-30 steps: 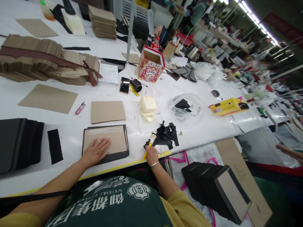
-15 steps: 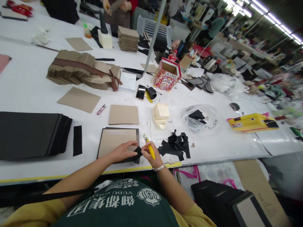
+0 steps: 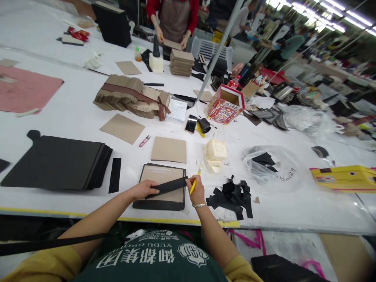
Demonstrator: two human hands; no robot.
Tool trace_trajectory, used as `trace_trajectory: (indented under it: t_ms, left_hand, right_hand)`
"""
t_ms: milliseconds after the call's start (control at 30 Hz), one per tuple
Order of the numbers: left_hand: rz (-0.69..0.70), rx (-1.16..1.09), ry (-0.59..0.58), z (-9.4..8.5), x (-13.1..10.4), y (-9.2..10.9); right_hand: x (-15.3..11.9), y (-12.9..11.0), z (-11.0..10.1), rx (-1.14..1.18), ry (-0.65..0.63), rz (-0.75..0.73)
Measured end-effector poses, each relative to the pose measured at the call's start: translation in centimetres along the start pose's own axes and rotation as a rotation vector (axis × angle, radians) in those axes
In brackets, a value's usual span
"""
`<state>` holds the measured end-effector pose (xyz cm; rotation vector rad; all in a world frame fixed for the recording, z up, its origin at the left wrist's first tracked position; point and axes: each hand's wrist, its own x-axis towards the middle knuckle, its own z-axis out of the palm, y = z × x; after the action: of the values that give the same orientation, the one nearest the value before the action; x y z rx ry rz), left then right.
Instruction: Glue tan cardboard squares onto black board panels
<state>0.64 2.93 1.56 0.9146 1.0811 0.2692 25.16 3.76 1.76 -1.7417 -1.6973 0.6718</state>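
Observation:
A black strip (image 3: 170,186) is stretched at a slant between my hands, over a tan board with black edges (image 3: 174,197). My left hand (image 3: 144,189) pinches the strip's left end. My right hand (image 3: 196,190) grips a yellow-handled brush (image 3: 193,187), and its fingertips also hold the strip's right end. The brush's pale bristles point away from me. To the right of this hand lies a tangled pile of black strips (image 3: 232,196). A block-shaped cream container (image 3: 216,150) stands just beyond the brush tip.
A stack of black panels (image 3: 58,162) and a single black strip (image 3: 114,175) lie left. Tan boards (image 3: 169,149), pink thread snips (image 3: 145,141), a phone (image 3: 191,123) and a red patterned box (image 3: 225,104) are farther back. A plastic bag (image 3: 252,166) lies right. A co-worker (image 3: 176,23) handles boards across the table.
My hands have moved apart, and the black strip, bunched at the board's right edge before, is now stretched between them. The view has shifted, showing more of the table's left side.

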Motion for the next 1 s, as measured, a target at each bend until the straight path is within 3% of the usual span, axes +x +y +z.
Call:
trace_trajectory:
  t_ms: [167, 267, 333, 600, 1000]
  left_hand:
    - [-0.005, -0.11, 0.412, -4.4, 1.0, -1.4]
    - [-0.029, 0.04, 0.646, -5.4, 2.4, -1.6]
    - [-0.037, 0.131, 0.736, -5.8, 3.1, -1.6]
    - [-0.034, 0.444, 0.896, -6.6, 3.6, -1.5]
    - [-0.102, 0.46, 0.832, -7.6, 4.7, -1.8]
  right_hand:
    - [2.1, 1.2, 2.3, 0.02, 0.017, 0.048]
    - [2.9, 1.5, 3.9, 0.008, 0.003, 0.071]
    - [3.3, 1.8, 4.8, -0.022, 0.002, 0.074]
    - [4.3, 3.0, 6.5, -0.111, -0.011, 0.044]
    - [4.6, 3.1, 7.0, -0.208, -0.039, 0.038]
